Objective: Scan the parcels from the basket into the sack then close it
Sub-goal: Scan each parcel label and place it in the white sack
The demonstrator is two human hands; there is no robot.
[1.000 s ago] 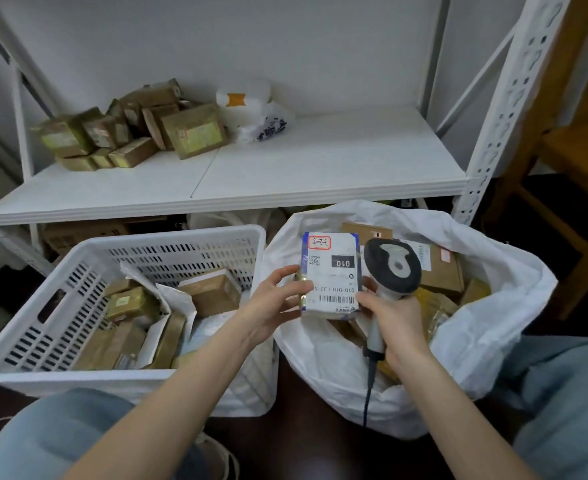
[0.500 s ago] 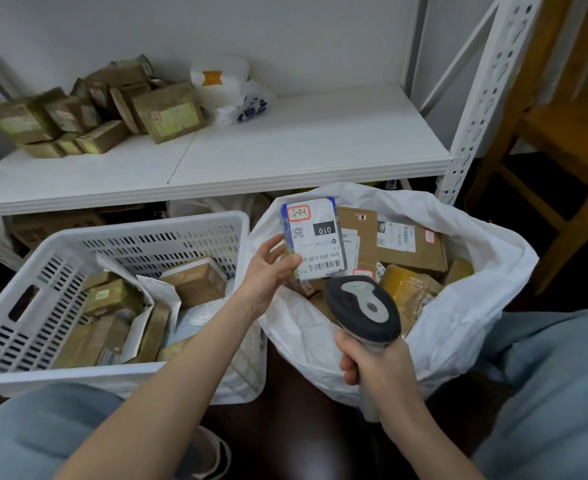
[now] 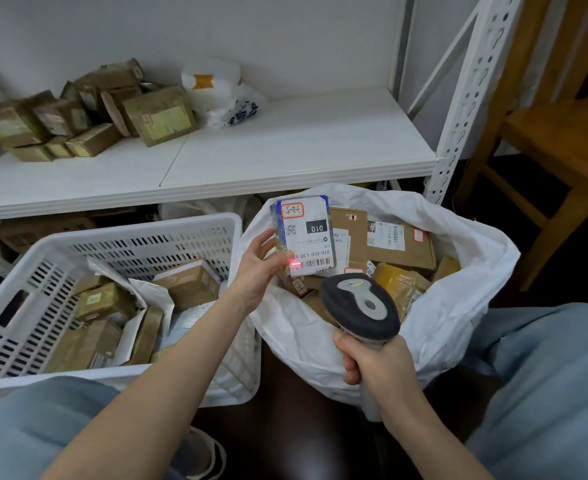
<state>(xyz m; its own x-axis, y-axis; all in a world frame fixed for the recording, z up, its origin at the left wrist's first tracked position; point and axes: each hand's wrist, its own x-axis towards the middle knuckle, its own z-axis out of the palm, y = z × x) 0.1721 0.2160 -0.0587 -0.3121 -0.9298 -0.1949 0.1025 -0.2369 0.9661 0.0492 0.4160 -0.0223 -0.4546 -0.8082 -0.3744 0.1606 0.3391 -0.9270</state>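
Observation:
My left hand (image 3: 258,268) holds a white-labelled parcel (image 3: 306,237) upright over the left rim of the open white sack (image 3: 458,306). A red scanner light falls on the label's barcode near my fingertips. My right hand (image 3: 372,362) grips the handle of a grey barcode scanner (image 3: 360,306), whose head points at the parcel from just below it. Several brown parcels lie inside the sack. The white slotted basket (image 3: 140,237) at the left holds several more brown parcels (image 3: 188,285).
A white metal shelf (image 3: 285,150) behind carries a pile of brown parcels (image 3: 77,112) and white bags (image 3: 216,88). A wooden chair (image 3: 555,133) stands at the right. My knees in blue jeans frame the bottom corners.
My right hand pulled the scanner back from beside the parcel to below it, aimed at the label. The red scan light now shows on the barcode. The left hand kept hold of the parcel.

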